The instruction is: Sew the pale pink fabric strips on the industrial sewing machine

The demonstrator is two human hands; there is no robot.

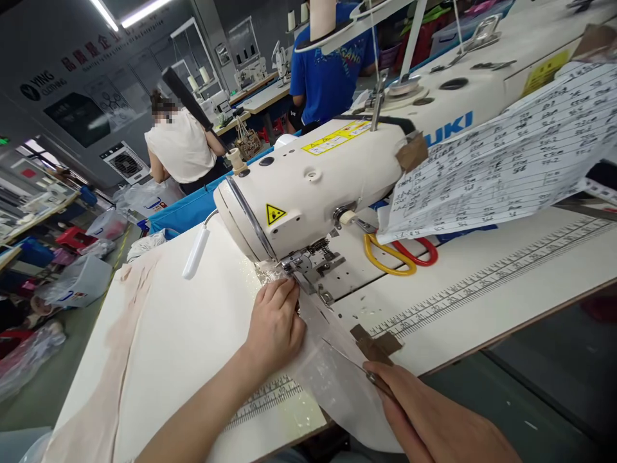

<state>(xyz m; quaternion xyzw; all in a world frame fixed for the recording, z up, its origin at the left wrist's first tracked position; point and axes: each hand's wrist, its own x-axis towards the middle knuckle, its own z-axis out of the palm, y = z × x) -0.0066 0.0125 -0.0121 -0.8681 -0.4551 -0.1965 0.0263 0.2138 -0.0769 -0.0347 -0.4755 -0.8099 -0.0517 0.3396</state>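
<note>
My left hand (pixel 276 325) is closed at the edge of a sheer whitish fabric (pixel 332 379), its fingers bunched just in front of the needle area (pixel 301 263) of a white sewing machine (pixel 299 180). The fabric runs from under the presser foot down over the table's front edge. My right hand (pixel 409 405), lower right, grips a thin pointed metal tool (pixel 349 360). Its tip points up and left over the fabric; whether it touches the cloth I cannot tell.
Yellow-handled scissors (pixel 390 257) and a red handle (pixel 421 252) lie beside the machine, partly under a handwritten sheet (pixel 501 154). Pale pink fabric (pixel 110 347) covers the table's left side. A white lamp stick (pixel 196 253) stands near the machine head. Two people (pixel 180 145) sit beyond.
</note>
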